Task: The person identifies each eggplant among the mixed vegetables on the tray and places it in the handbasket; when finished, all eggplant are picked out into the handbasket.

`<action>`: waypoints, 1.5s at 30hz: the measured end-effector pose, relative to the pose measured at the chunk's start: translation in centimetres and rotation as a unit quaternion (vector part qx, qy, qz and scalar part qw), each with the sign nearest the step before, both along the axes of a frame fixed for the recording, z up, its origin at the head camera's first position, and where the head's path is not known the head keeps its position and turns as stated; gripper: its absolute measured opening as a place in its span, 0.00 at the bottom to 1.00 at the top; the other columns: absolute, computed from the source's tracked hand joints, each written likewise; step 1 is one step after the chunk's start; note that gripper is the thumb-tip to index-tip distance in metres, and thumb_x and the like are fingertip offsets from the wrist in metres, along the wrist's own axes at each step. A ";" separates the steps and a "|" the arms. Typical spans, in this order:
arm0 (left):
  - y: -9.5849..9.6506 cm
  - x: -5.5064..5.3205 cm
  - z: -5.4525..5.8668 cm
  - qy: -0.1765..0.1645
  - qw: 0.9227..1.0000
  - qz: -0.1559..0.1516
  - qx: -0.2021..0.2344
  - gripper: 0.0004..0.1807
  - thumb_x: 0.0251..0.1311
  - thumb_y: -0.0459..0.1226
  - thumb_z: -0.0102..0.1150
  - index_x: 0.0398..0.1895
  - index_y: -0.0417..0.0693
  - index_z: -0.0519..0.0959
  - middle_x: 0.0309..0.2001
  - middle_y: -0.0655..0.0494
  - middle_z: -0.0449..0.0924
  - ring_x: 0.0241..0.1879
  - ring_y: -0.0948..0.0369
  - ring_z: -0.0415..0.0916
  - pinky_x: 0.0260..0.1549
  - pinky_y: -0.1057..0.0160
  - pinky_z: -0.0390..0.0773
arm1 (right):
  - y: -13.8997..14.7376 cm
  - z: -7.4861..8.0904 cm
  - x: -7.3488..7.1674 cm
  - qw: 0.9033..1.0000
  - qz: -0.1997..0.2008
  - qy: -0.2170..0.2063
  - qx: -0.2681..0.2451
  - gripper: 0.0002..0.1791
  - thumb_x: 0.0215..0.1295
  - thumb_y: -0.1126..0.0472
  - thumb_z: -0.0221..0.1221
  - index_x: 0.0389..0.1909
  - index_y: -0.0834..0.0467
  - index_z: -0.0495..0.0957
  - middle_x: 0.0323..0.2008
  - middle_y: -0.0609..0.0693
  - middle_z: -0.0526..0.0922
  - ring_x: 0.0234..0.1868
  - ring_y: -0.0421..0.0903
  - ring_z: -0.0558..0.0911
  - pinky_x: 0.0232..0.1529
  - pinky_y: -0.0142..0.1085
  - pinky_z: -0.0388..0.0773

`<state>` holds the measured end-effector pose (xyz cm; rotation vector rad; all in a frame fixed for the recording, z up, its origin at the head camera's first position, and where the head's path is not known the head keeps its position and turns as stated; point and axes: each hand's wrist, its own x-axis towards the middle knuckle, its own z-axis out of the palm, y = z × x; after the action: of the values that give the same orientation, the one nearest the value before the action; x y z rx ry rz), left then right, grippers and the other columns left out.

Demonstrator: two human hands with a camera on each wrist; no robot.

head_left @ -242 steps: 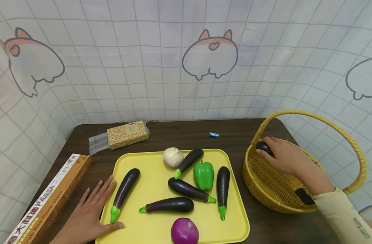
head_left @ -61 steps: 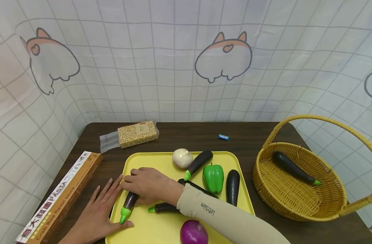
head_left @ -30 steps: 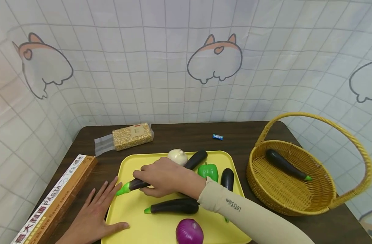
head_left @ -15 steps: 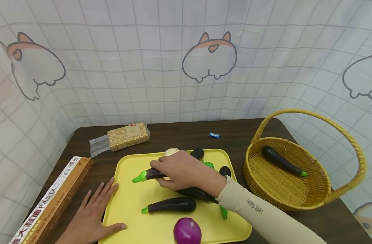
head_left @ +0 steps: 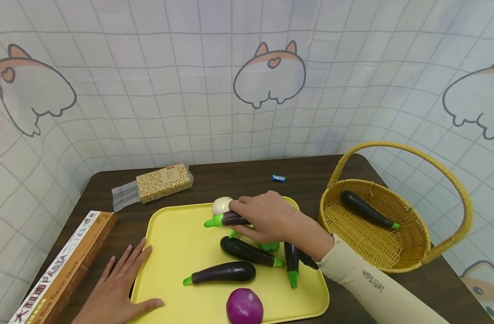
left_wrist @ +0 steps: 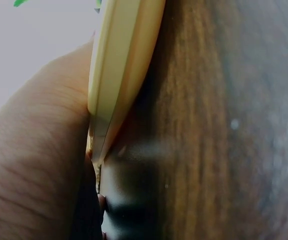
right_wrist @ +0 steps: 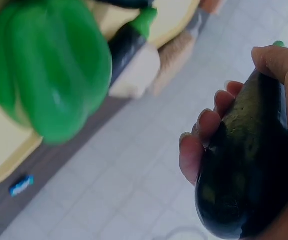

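Observation:
My right hand (head_left: 267, 216) grips an eggplant (head_left: 235, 218) above the yellow tray (head_left: 174, 234), its green stem pointing left. In the right wrist view, fingers and thumb wrap around the dark eggplant (right_wrist: 249, 150). Below that hand a green bell pepper (head_left: 269, 246) is mostly covered, and a white onion-like bulb (head_left: 221, 206) sits just behind. Several other eggplants lie on the tray, one (head_left: 222, 272) near its middle and one (head_left: 292, 265) toward the right. My left hand (head_left: 117, 288) rests at the tray's left edge, fingers spread, thumb over the rim.
A yellow wicker basket (head_left: 325, 216) with a tall handle stands right of the tray, one eggplant (head_left: 366, 209) inside. A purple onion (head_left: 244, 307) sits at the tray's front. A pasta box (head_left: 65, 265), a bag of grains (head_left: 164, 182) and a small blue packet (head_left: 278, 178) lie around it.
My right hand left an eggplant in the basket, took the eggplant at the tray's left side, lifted it and carried it rightward over the tray. My left hand stayed at the tray edge.

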<state>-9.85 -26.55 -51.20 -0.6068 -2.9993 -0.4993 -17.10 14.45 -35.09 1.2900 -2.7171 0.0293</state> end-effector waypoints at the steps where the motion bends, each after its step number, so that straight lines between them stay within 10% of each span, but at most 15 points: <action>1: 0.0 0.0 0.0 0.004 1.000 -0.001 0.001 0.68 0.51 0.73 0.69 0.88 0.59 0.47 0.87 0.59 0.38 0.83 0.45 0.41 0.77 0.43 0.23 | 0.6 0.2 0.0 1.000 -0.004 0.006 -0.009 0.17 0.76 0.43 0.61 0.46 0.52 0.74 0.29 0.41 0.72 0.19 0.37 0.68 0.16 0.32 0.61; 10: -0.2 0.1 0.0 -0.008 1.000 0.001 -0.007 0.68 0.51 0.74 0.69 0.88 0.58 0.47 0.87 0.58 0.38 0.82 0.42 0.45 0.76 0.40 0.23 | 5.6 0.7 0.0 0.996 -0.044 0.059 -0.050 0.16 0.74 0.44 0.64 0.45 0.52 0.75 0.28 0.40 0.69 0.16 0.37 0.63 0.16 0.33 0.63; 45: 0.1 0.0 -0.1 0.011 1.000 -0.006 0.013 0.68 0.51 0.71 0.71 0.88 0.58 0.47 0.86 0.57 0.39 0.81 0.40 0.46 0.77 0.43 0.22 | 20.8 -1.1 -0.6 0.971 -0.238 0.010 -0.026 0.14 0.71 0.50 0.66 0.45 0.54 0.76 0.28 0.44 0.78 0.23 0.42 0.72 0.19 0.40 0.69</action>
<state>-9.82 -26.41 -51.35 -0.6239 -2.9661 -0.5268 -17.68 35.29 -36.22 0.5949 -2.9064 0.0376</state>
